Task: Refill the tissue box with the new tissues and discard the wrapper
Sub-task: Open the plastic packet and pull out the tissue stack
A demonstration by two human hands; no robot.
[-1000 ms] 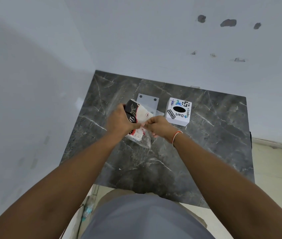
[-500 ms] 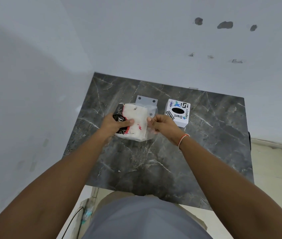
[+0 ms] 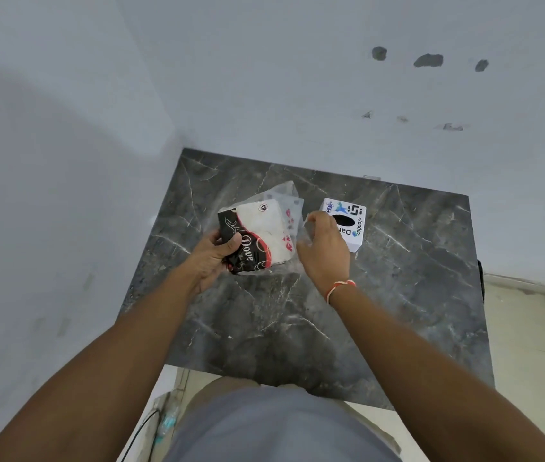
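A pack of white tissues in a clear plastic wrapper (image 3: 264, 235) with a black and red printed end is held above the dark marble table (image 3: 398, 295). My left hand (image 3: 212, 258) grips the pack's black printed end. My right hand (image 3: 323, 251) pinches a loose clear flap of the wrapper at the pack's right side. A small white tissue box (image 3: 348, 225) with a black oval slot and coloured logos stands on the table just right of my right hand, partly hidden by its fingers.
The table sits in a corner, with white walls behind and to the left. Its right edge drops to a tiled floor (image 3: 531, 328). A black cable (image 3: 141, 431) and a plastic bottle lie on the floor near the table's front left.
The pack has been turned so its black printed end faces me. My right hand has pulled away to the right with a flap of wrapper, and the wrapper's far end now stands open.
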